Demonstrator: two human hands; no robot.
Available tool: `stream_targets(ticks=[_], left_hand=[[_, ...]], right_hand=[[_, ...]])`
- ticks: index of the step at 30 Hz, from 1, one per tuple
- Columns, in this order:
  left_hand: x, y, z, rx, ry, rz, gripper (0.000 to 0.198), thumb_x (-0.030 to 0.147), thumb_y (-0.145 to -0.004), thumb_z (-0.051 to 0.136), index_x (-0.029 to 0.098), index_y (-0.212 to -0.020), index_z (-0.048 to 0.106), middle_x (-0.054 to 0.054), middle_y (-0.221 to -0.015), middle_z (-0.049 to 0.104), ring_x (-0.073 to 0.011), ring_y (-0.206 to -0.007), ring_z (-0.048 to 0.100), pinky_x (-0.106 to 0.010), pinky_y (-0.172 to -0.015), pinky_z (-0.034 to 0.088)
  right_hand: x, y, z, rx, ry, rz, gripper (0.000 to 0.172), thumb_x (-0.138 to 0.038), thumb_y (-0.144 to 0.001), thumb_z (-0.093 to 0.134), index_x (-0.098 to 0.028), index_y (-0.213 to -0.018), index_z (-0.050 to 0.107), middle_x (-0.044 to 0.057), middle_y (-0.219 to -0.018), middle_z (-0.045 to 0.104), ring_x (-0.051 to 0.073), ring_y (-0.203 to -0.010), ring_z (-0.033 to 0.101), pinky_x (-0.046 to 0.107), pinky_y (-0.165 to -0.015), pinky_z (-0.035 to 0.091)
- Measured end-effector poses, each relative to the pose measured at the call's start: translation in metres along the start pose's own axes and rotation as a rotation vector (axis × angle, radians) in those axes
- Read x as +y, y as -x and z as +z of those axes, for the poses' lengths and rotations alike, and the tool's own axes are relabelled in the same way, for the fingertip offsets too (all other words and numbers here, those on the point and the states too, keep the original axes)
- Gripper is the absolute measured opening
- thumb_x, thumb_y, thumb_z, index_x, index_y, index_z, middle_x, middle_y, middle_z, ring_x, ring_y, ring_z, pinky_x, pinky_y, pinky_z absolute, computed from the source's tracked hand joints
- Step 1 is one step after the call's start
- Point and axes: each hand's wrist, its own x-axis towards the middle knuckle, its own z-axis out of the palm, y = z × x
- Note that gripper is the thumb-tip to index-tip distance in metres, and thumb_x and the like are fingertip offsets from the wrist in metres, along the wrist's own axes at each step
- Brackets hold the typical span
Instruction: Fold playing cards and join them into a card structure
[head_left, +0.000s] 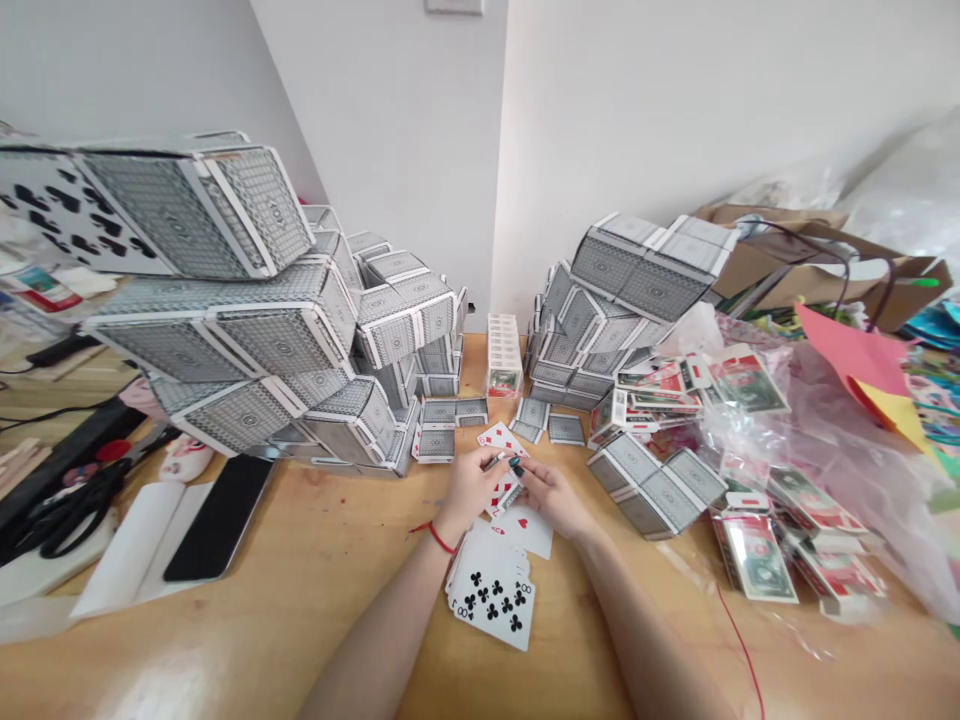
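Note:
My left hand point(472, 492), with a red string at the wrist, and my right hand point(553, 492), with dark nail polish, meet over the table. Their fingertips pinch a grey-backed playing card point(513, 494) between them; it looks bent, though the fingers partly hide it. Beneath and around it lie loose face-up cards, among them a diamond card point(501, 438) and an ace of hearts point(534, 530). Closer to me spreads a face-up pile topped by the eight of clubs point(493, 600).
Tall structures of folded cards stand at left point(277, 340) and right point(600, 320). A row of card boxes point(504, 360) sits between them. A joined card block point(660, 485) and packaged decks point(757, 555) lie right; a black phone point(219, 518) and scissors point(94, 490) lie left.

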Motion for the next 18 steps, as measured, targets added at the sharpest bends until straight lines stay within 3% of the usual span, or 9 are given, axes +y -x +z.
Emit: stream_targets(ticks=[5,11,13,16,18], left_hand=[[0.001,-0.002,-0.004,0.000,-0.013,-0.015,0.020,0.030,-0.069,0.057,0.013,-0.071,0.064,-0.002,-0.066,0.063,-0.0124,-0.061,0.054,-0.021,-0.056,0.039],[0.000,-0.003,-0.003,0.040,0.012,-0.056,0.020,0.029,-0.070,0.055,0.012,-0.060,0.061,0.003,-0.052,0.054,-0.0082,-0.049,0.045,-0.019,-0.047,0.032],[0.001,-0.003,-0.002,0.102,0.053,-0.054,0.022,0.030,-0.072,0.052,0.013,-0.062,0.061,0.001,-0.056,0.056,-0.0099,-0.053,0.049,-0.020,-0.049,0.035],[0.005,-0.001,-0.002,0.146,0.190,-0.002,0.019,0.028,-0.070,0.056,0.014,-0.083,0.060,-0.004,-0.081,0.063,-0.0143,-0.074,0.057,-0.022,-0.063,0.043],[0.008,0.000,-0.002,0.121,0.246,0.037,0.035,0.025,-0.065,0.062,0.016,-0.098,0.055,-0.006,-0.095,0.061,-0.0161,-0.086,0.057,-0.025,-0.073,0.044]], right_hand=[[-0.001,0.000,0.003,0.019,0.142,-0.031,0.025,-0.041,-0.071,0.059,-0.017,-0.079,0.060,0.000,-0.069,0.060,0.013,-0.059,0.057,0.026,-0.056,0.047],[0.005,-0.003,0.003,0.091,0.123,-0.050,0.026,-0.041,-0.071,0.059,-0.016,-0.079,0.062,0.001,-0.066,0.061,0.014,-0.056,0.057,0.026,-0.053,0.048],[0.004,-0.003,0.004,0.102,0.024,-0.035,0.025,-0.038,-0.070,0.061,-0.016,-0.081,0.062,0.002,-0.066,0.062,0.014,-0.056,0.058,0.027,-0.053,0.048],[-0.003,-0.003,0.007,0.091,-0.209,-0.052,0.022,-0.033,-0.071,0.061,-0.017,-0.087,0.058,0.004,-0.075,0.064,0.018,-0.066,0.062,0.033,-0.060,0.050],[-0.007,-0.002,0.009,0.091,-0.332,-0.079,0.021,-0.030,-0.072,0.061,-0.019,-0.089,0.056,0.005,-0.082,0.065,0.020,-0.073,0.063,0.038,-0.068,0.050]])
